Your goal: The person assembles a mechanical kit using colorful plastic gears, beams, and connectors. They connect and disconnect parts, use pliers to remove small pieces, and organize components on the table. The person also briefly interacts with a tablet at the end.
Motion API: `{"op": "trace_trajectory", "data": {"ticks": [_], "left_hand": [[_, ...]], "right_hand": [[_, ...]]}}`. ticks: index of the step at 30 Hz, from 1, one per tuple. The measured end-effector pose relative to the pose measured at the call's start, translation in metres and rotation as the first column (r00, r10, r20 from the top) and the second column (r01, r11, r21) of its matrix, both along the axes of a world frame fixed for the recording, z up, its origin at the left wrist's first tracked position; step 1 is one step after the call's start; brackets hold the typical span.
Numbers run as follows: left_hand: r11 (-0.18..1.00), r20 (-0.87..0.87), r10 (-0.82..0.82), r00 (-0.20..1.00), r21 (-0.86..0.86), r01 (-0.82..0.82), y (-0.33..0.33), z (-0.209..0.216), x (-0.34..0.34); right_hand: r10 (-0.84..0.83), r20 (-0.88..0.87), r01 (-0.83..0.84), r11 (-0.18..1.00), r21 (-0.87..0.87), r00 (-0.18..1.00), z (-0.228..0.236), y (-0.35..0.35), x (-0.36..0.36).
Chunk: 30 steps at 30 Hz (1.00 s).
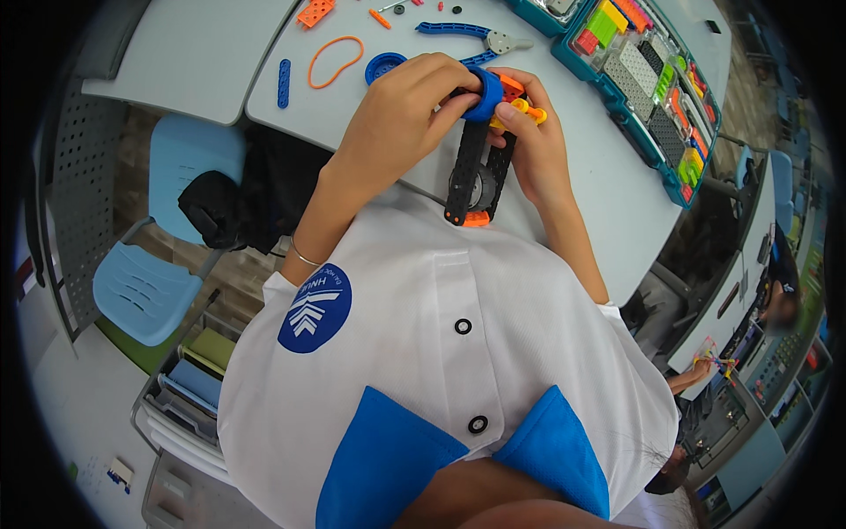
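Note:
Near the table's front edge I hold a building-kit model [469, 167] made of black perforated beams. A grey round part sits between the beams, and an orange piece [477, 219] is at the model's lower end. My left hand [407, 110] is closed on a blue wheel [485, 97] at the model's top; its fingertips are partly hidden behind the wheel. My right hand [539, 141] grips the other side, its thumb against a yellow connector [527, 111] beside an orange block [511, 88]. Whether the wheel is fixed to the beams I cannot tell.
Beyond my hands lie blue-handled pliers [476, 35] and another blue wheel [385, 65]. Leftward are an orange rubber band [315, 67], a blue strip [284, 84] and an orange perforated plate [315, 12]. A teal case [608, 88] of colourful parts stands open at right.

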<state>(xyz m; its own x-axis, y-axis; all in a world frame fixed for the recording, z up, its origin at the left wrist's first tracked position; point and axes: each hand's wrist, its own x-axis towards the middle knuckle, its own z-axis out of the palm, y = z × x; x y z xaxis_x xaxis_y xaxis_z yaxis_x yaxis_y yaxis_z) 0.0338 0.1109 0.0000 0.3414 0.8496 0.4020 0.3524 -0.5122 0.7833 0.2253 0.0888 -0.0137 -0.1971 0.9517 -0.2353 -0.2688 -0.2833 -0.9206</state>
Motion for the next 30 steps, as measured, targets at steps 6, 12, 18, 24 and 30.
{"op": "trace_trajectory", "data": {"ticks": [6,12,18,24,30], "left_hand": [[0.995,0.101,-0.01,0.995,-0.094,0.02,0.001,0.001,-0.003],[0.987,0.23,0.02,0.973,-0.161,0.018,0.0,0.003,-0.001],[0.945,0.395,0.255,0.883,-0.296,-0.14,0.001,0.001,-0.028],[0.895,0.082,0.436,0.896,-0.143,-0.422,0.037,-0.012,-0.046],[0.912,-0.213,0.392,0.895,0.219,-0.347,0.097,-0.035,-0.02]], "right_hand": [[-0.058,0.249,0.008,0.98,0.2,0.967,0.008,-0.002,-0.005],[-0.114,0.307,-0.008,0.929,0.369,0.945,0.013,-0.002,-0.003],[-0.276,0.311,0.15,0.915,0.375,0.909,0.012,0.002,0.024],[-0.281,0.338,0.141,0.913,0.382,0.898,0.013,0.005,0.017],[-0.249,0.348,0.128,0.933,0.335,0.904,0.016,0.005,0.017]]}}
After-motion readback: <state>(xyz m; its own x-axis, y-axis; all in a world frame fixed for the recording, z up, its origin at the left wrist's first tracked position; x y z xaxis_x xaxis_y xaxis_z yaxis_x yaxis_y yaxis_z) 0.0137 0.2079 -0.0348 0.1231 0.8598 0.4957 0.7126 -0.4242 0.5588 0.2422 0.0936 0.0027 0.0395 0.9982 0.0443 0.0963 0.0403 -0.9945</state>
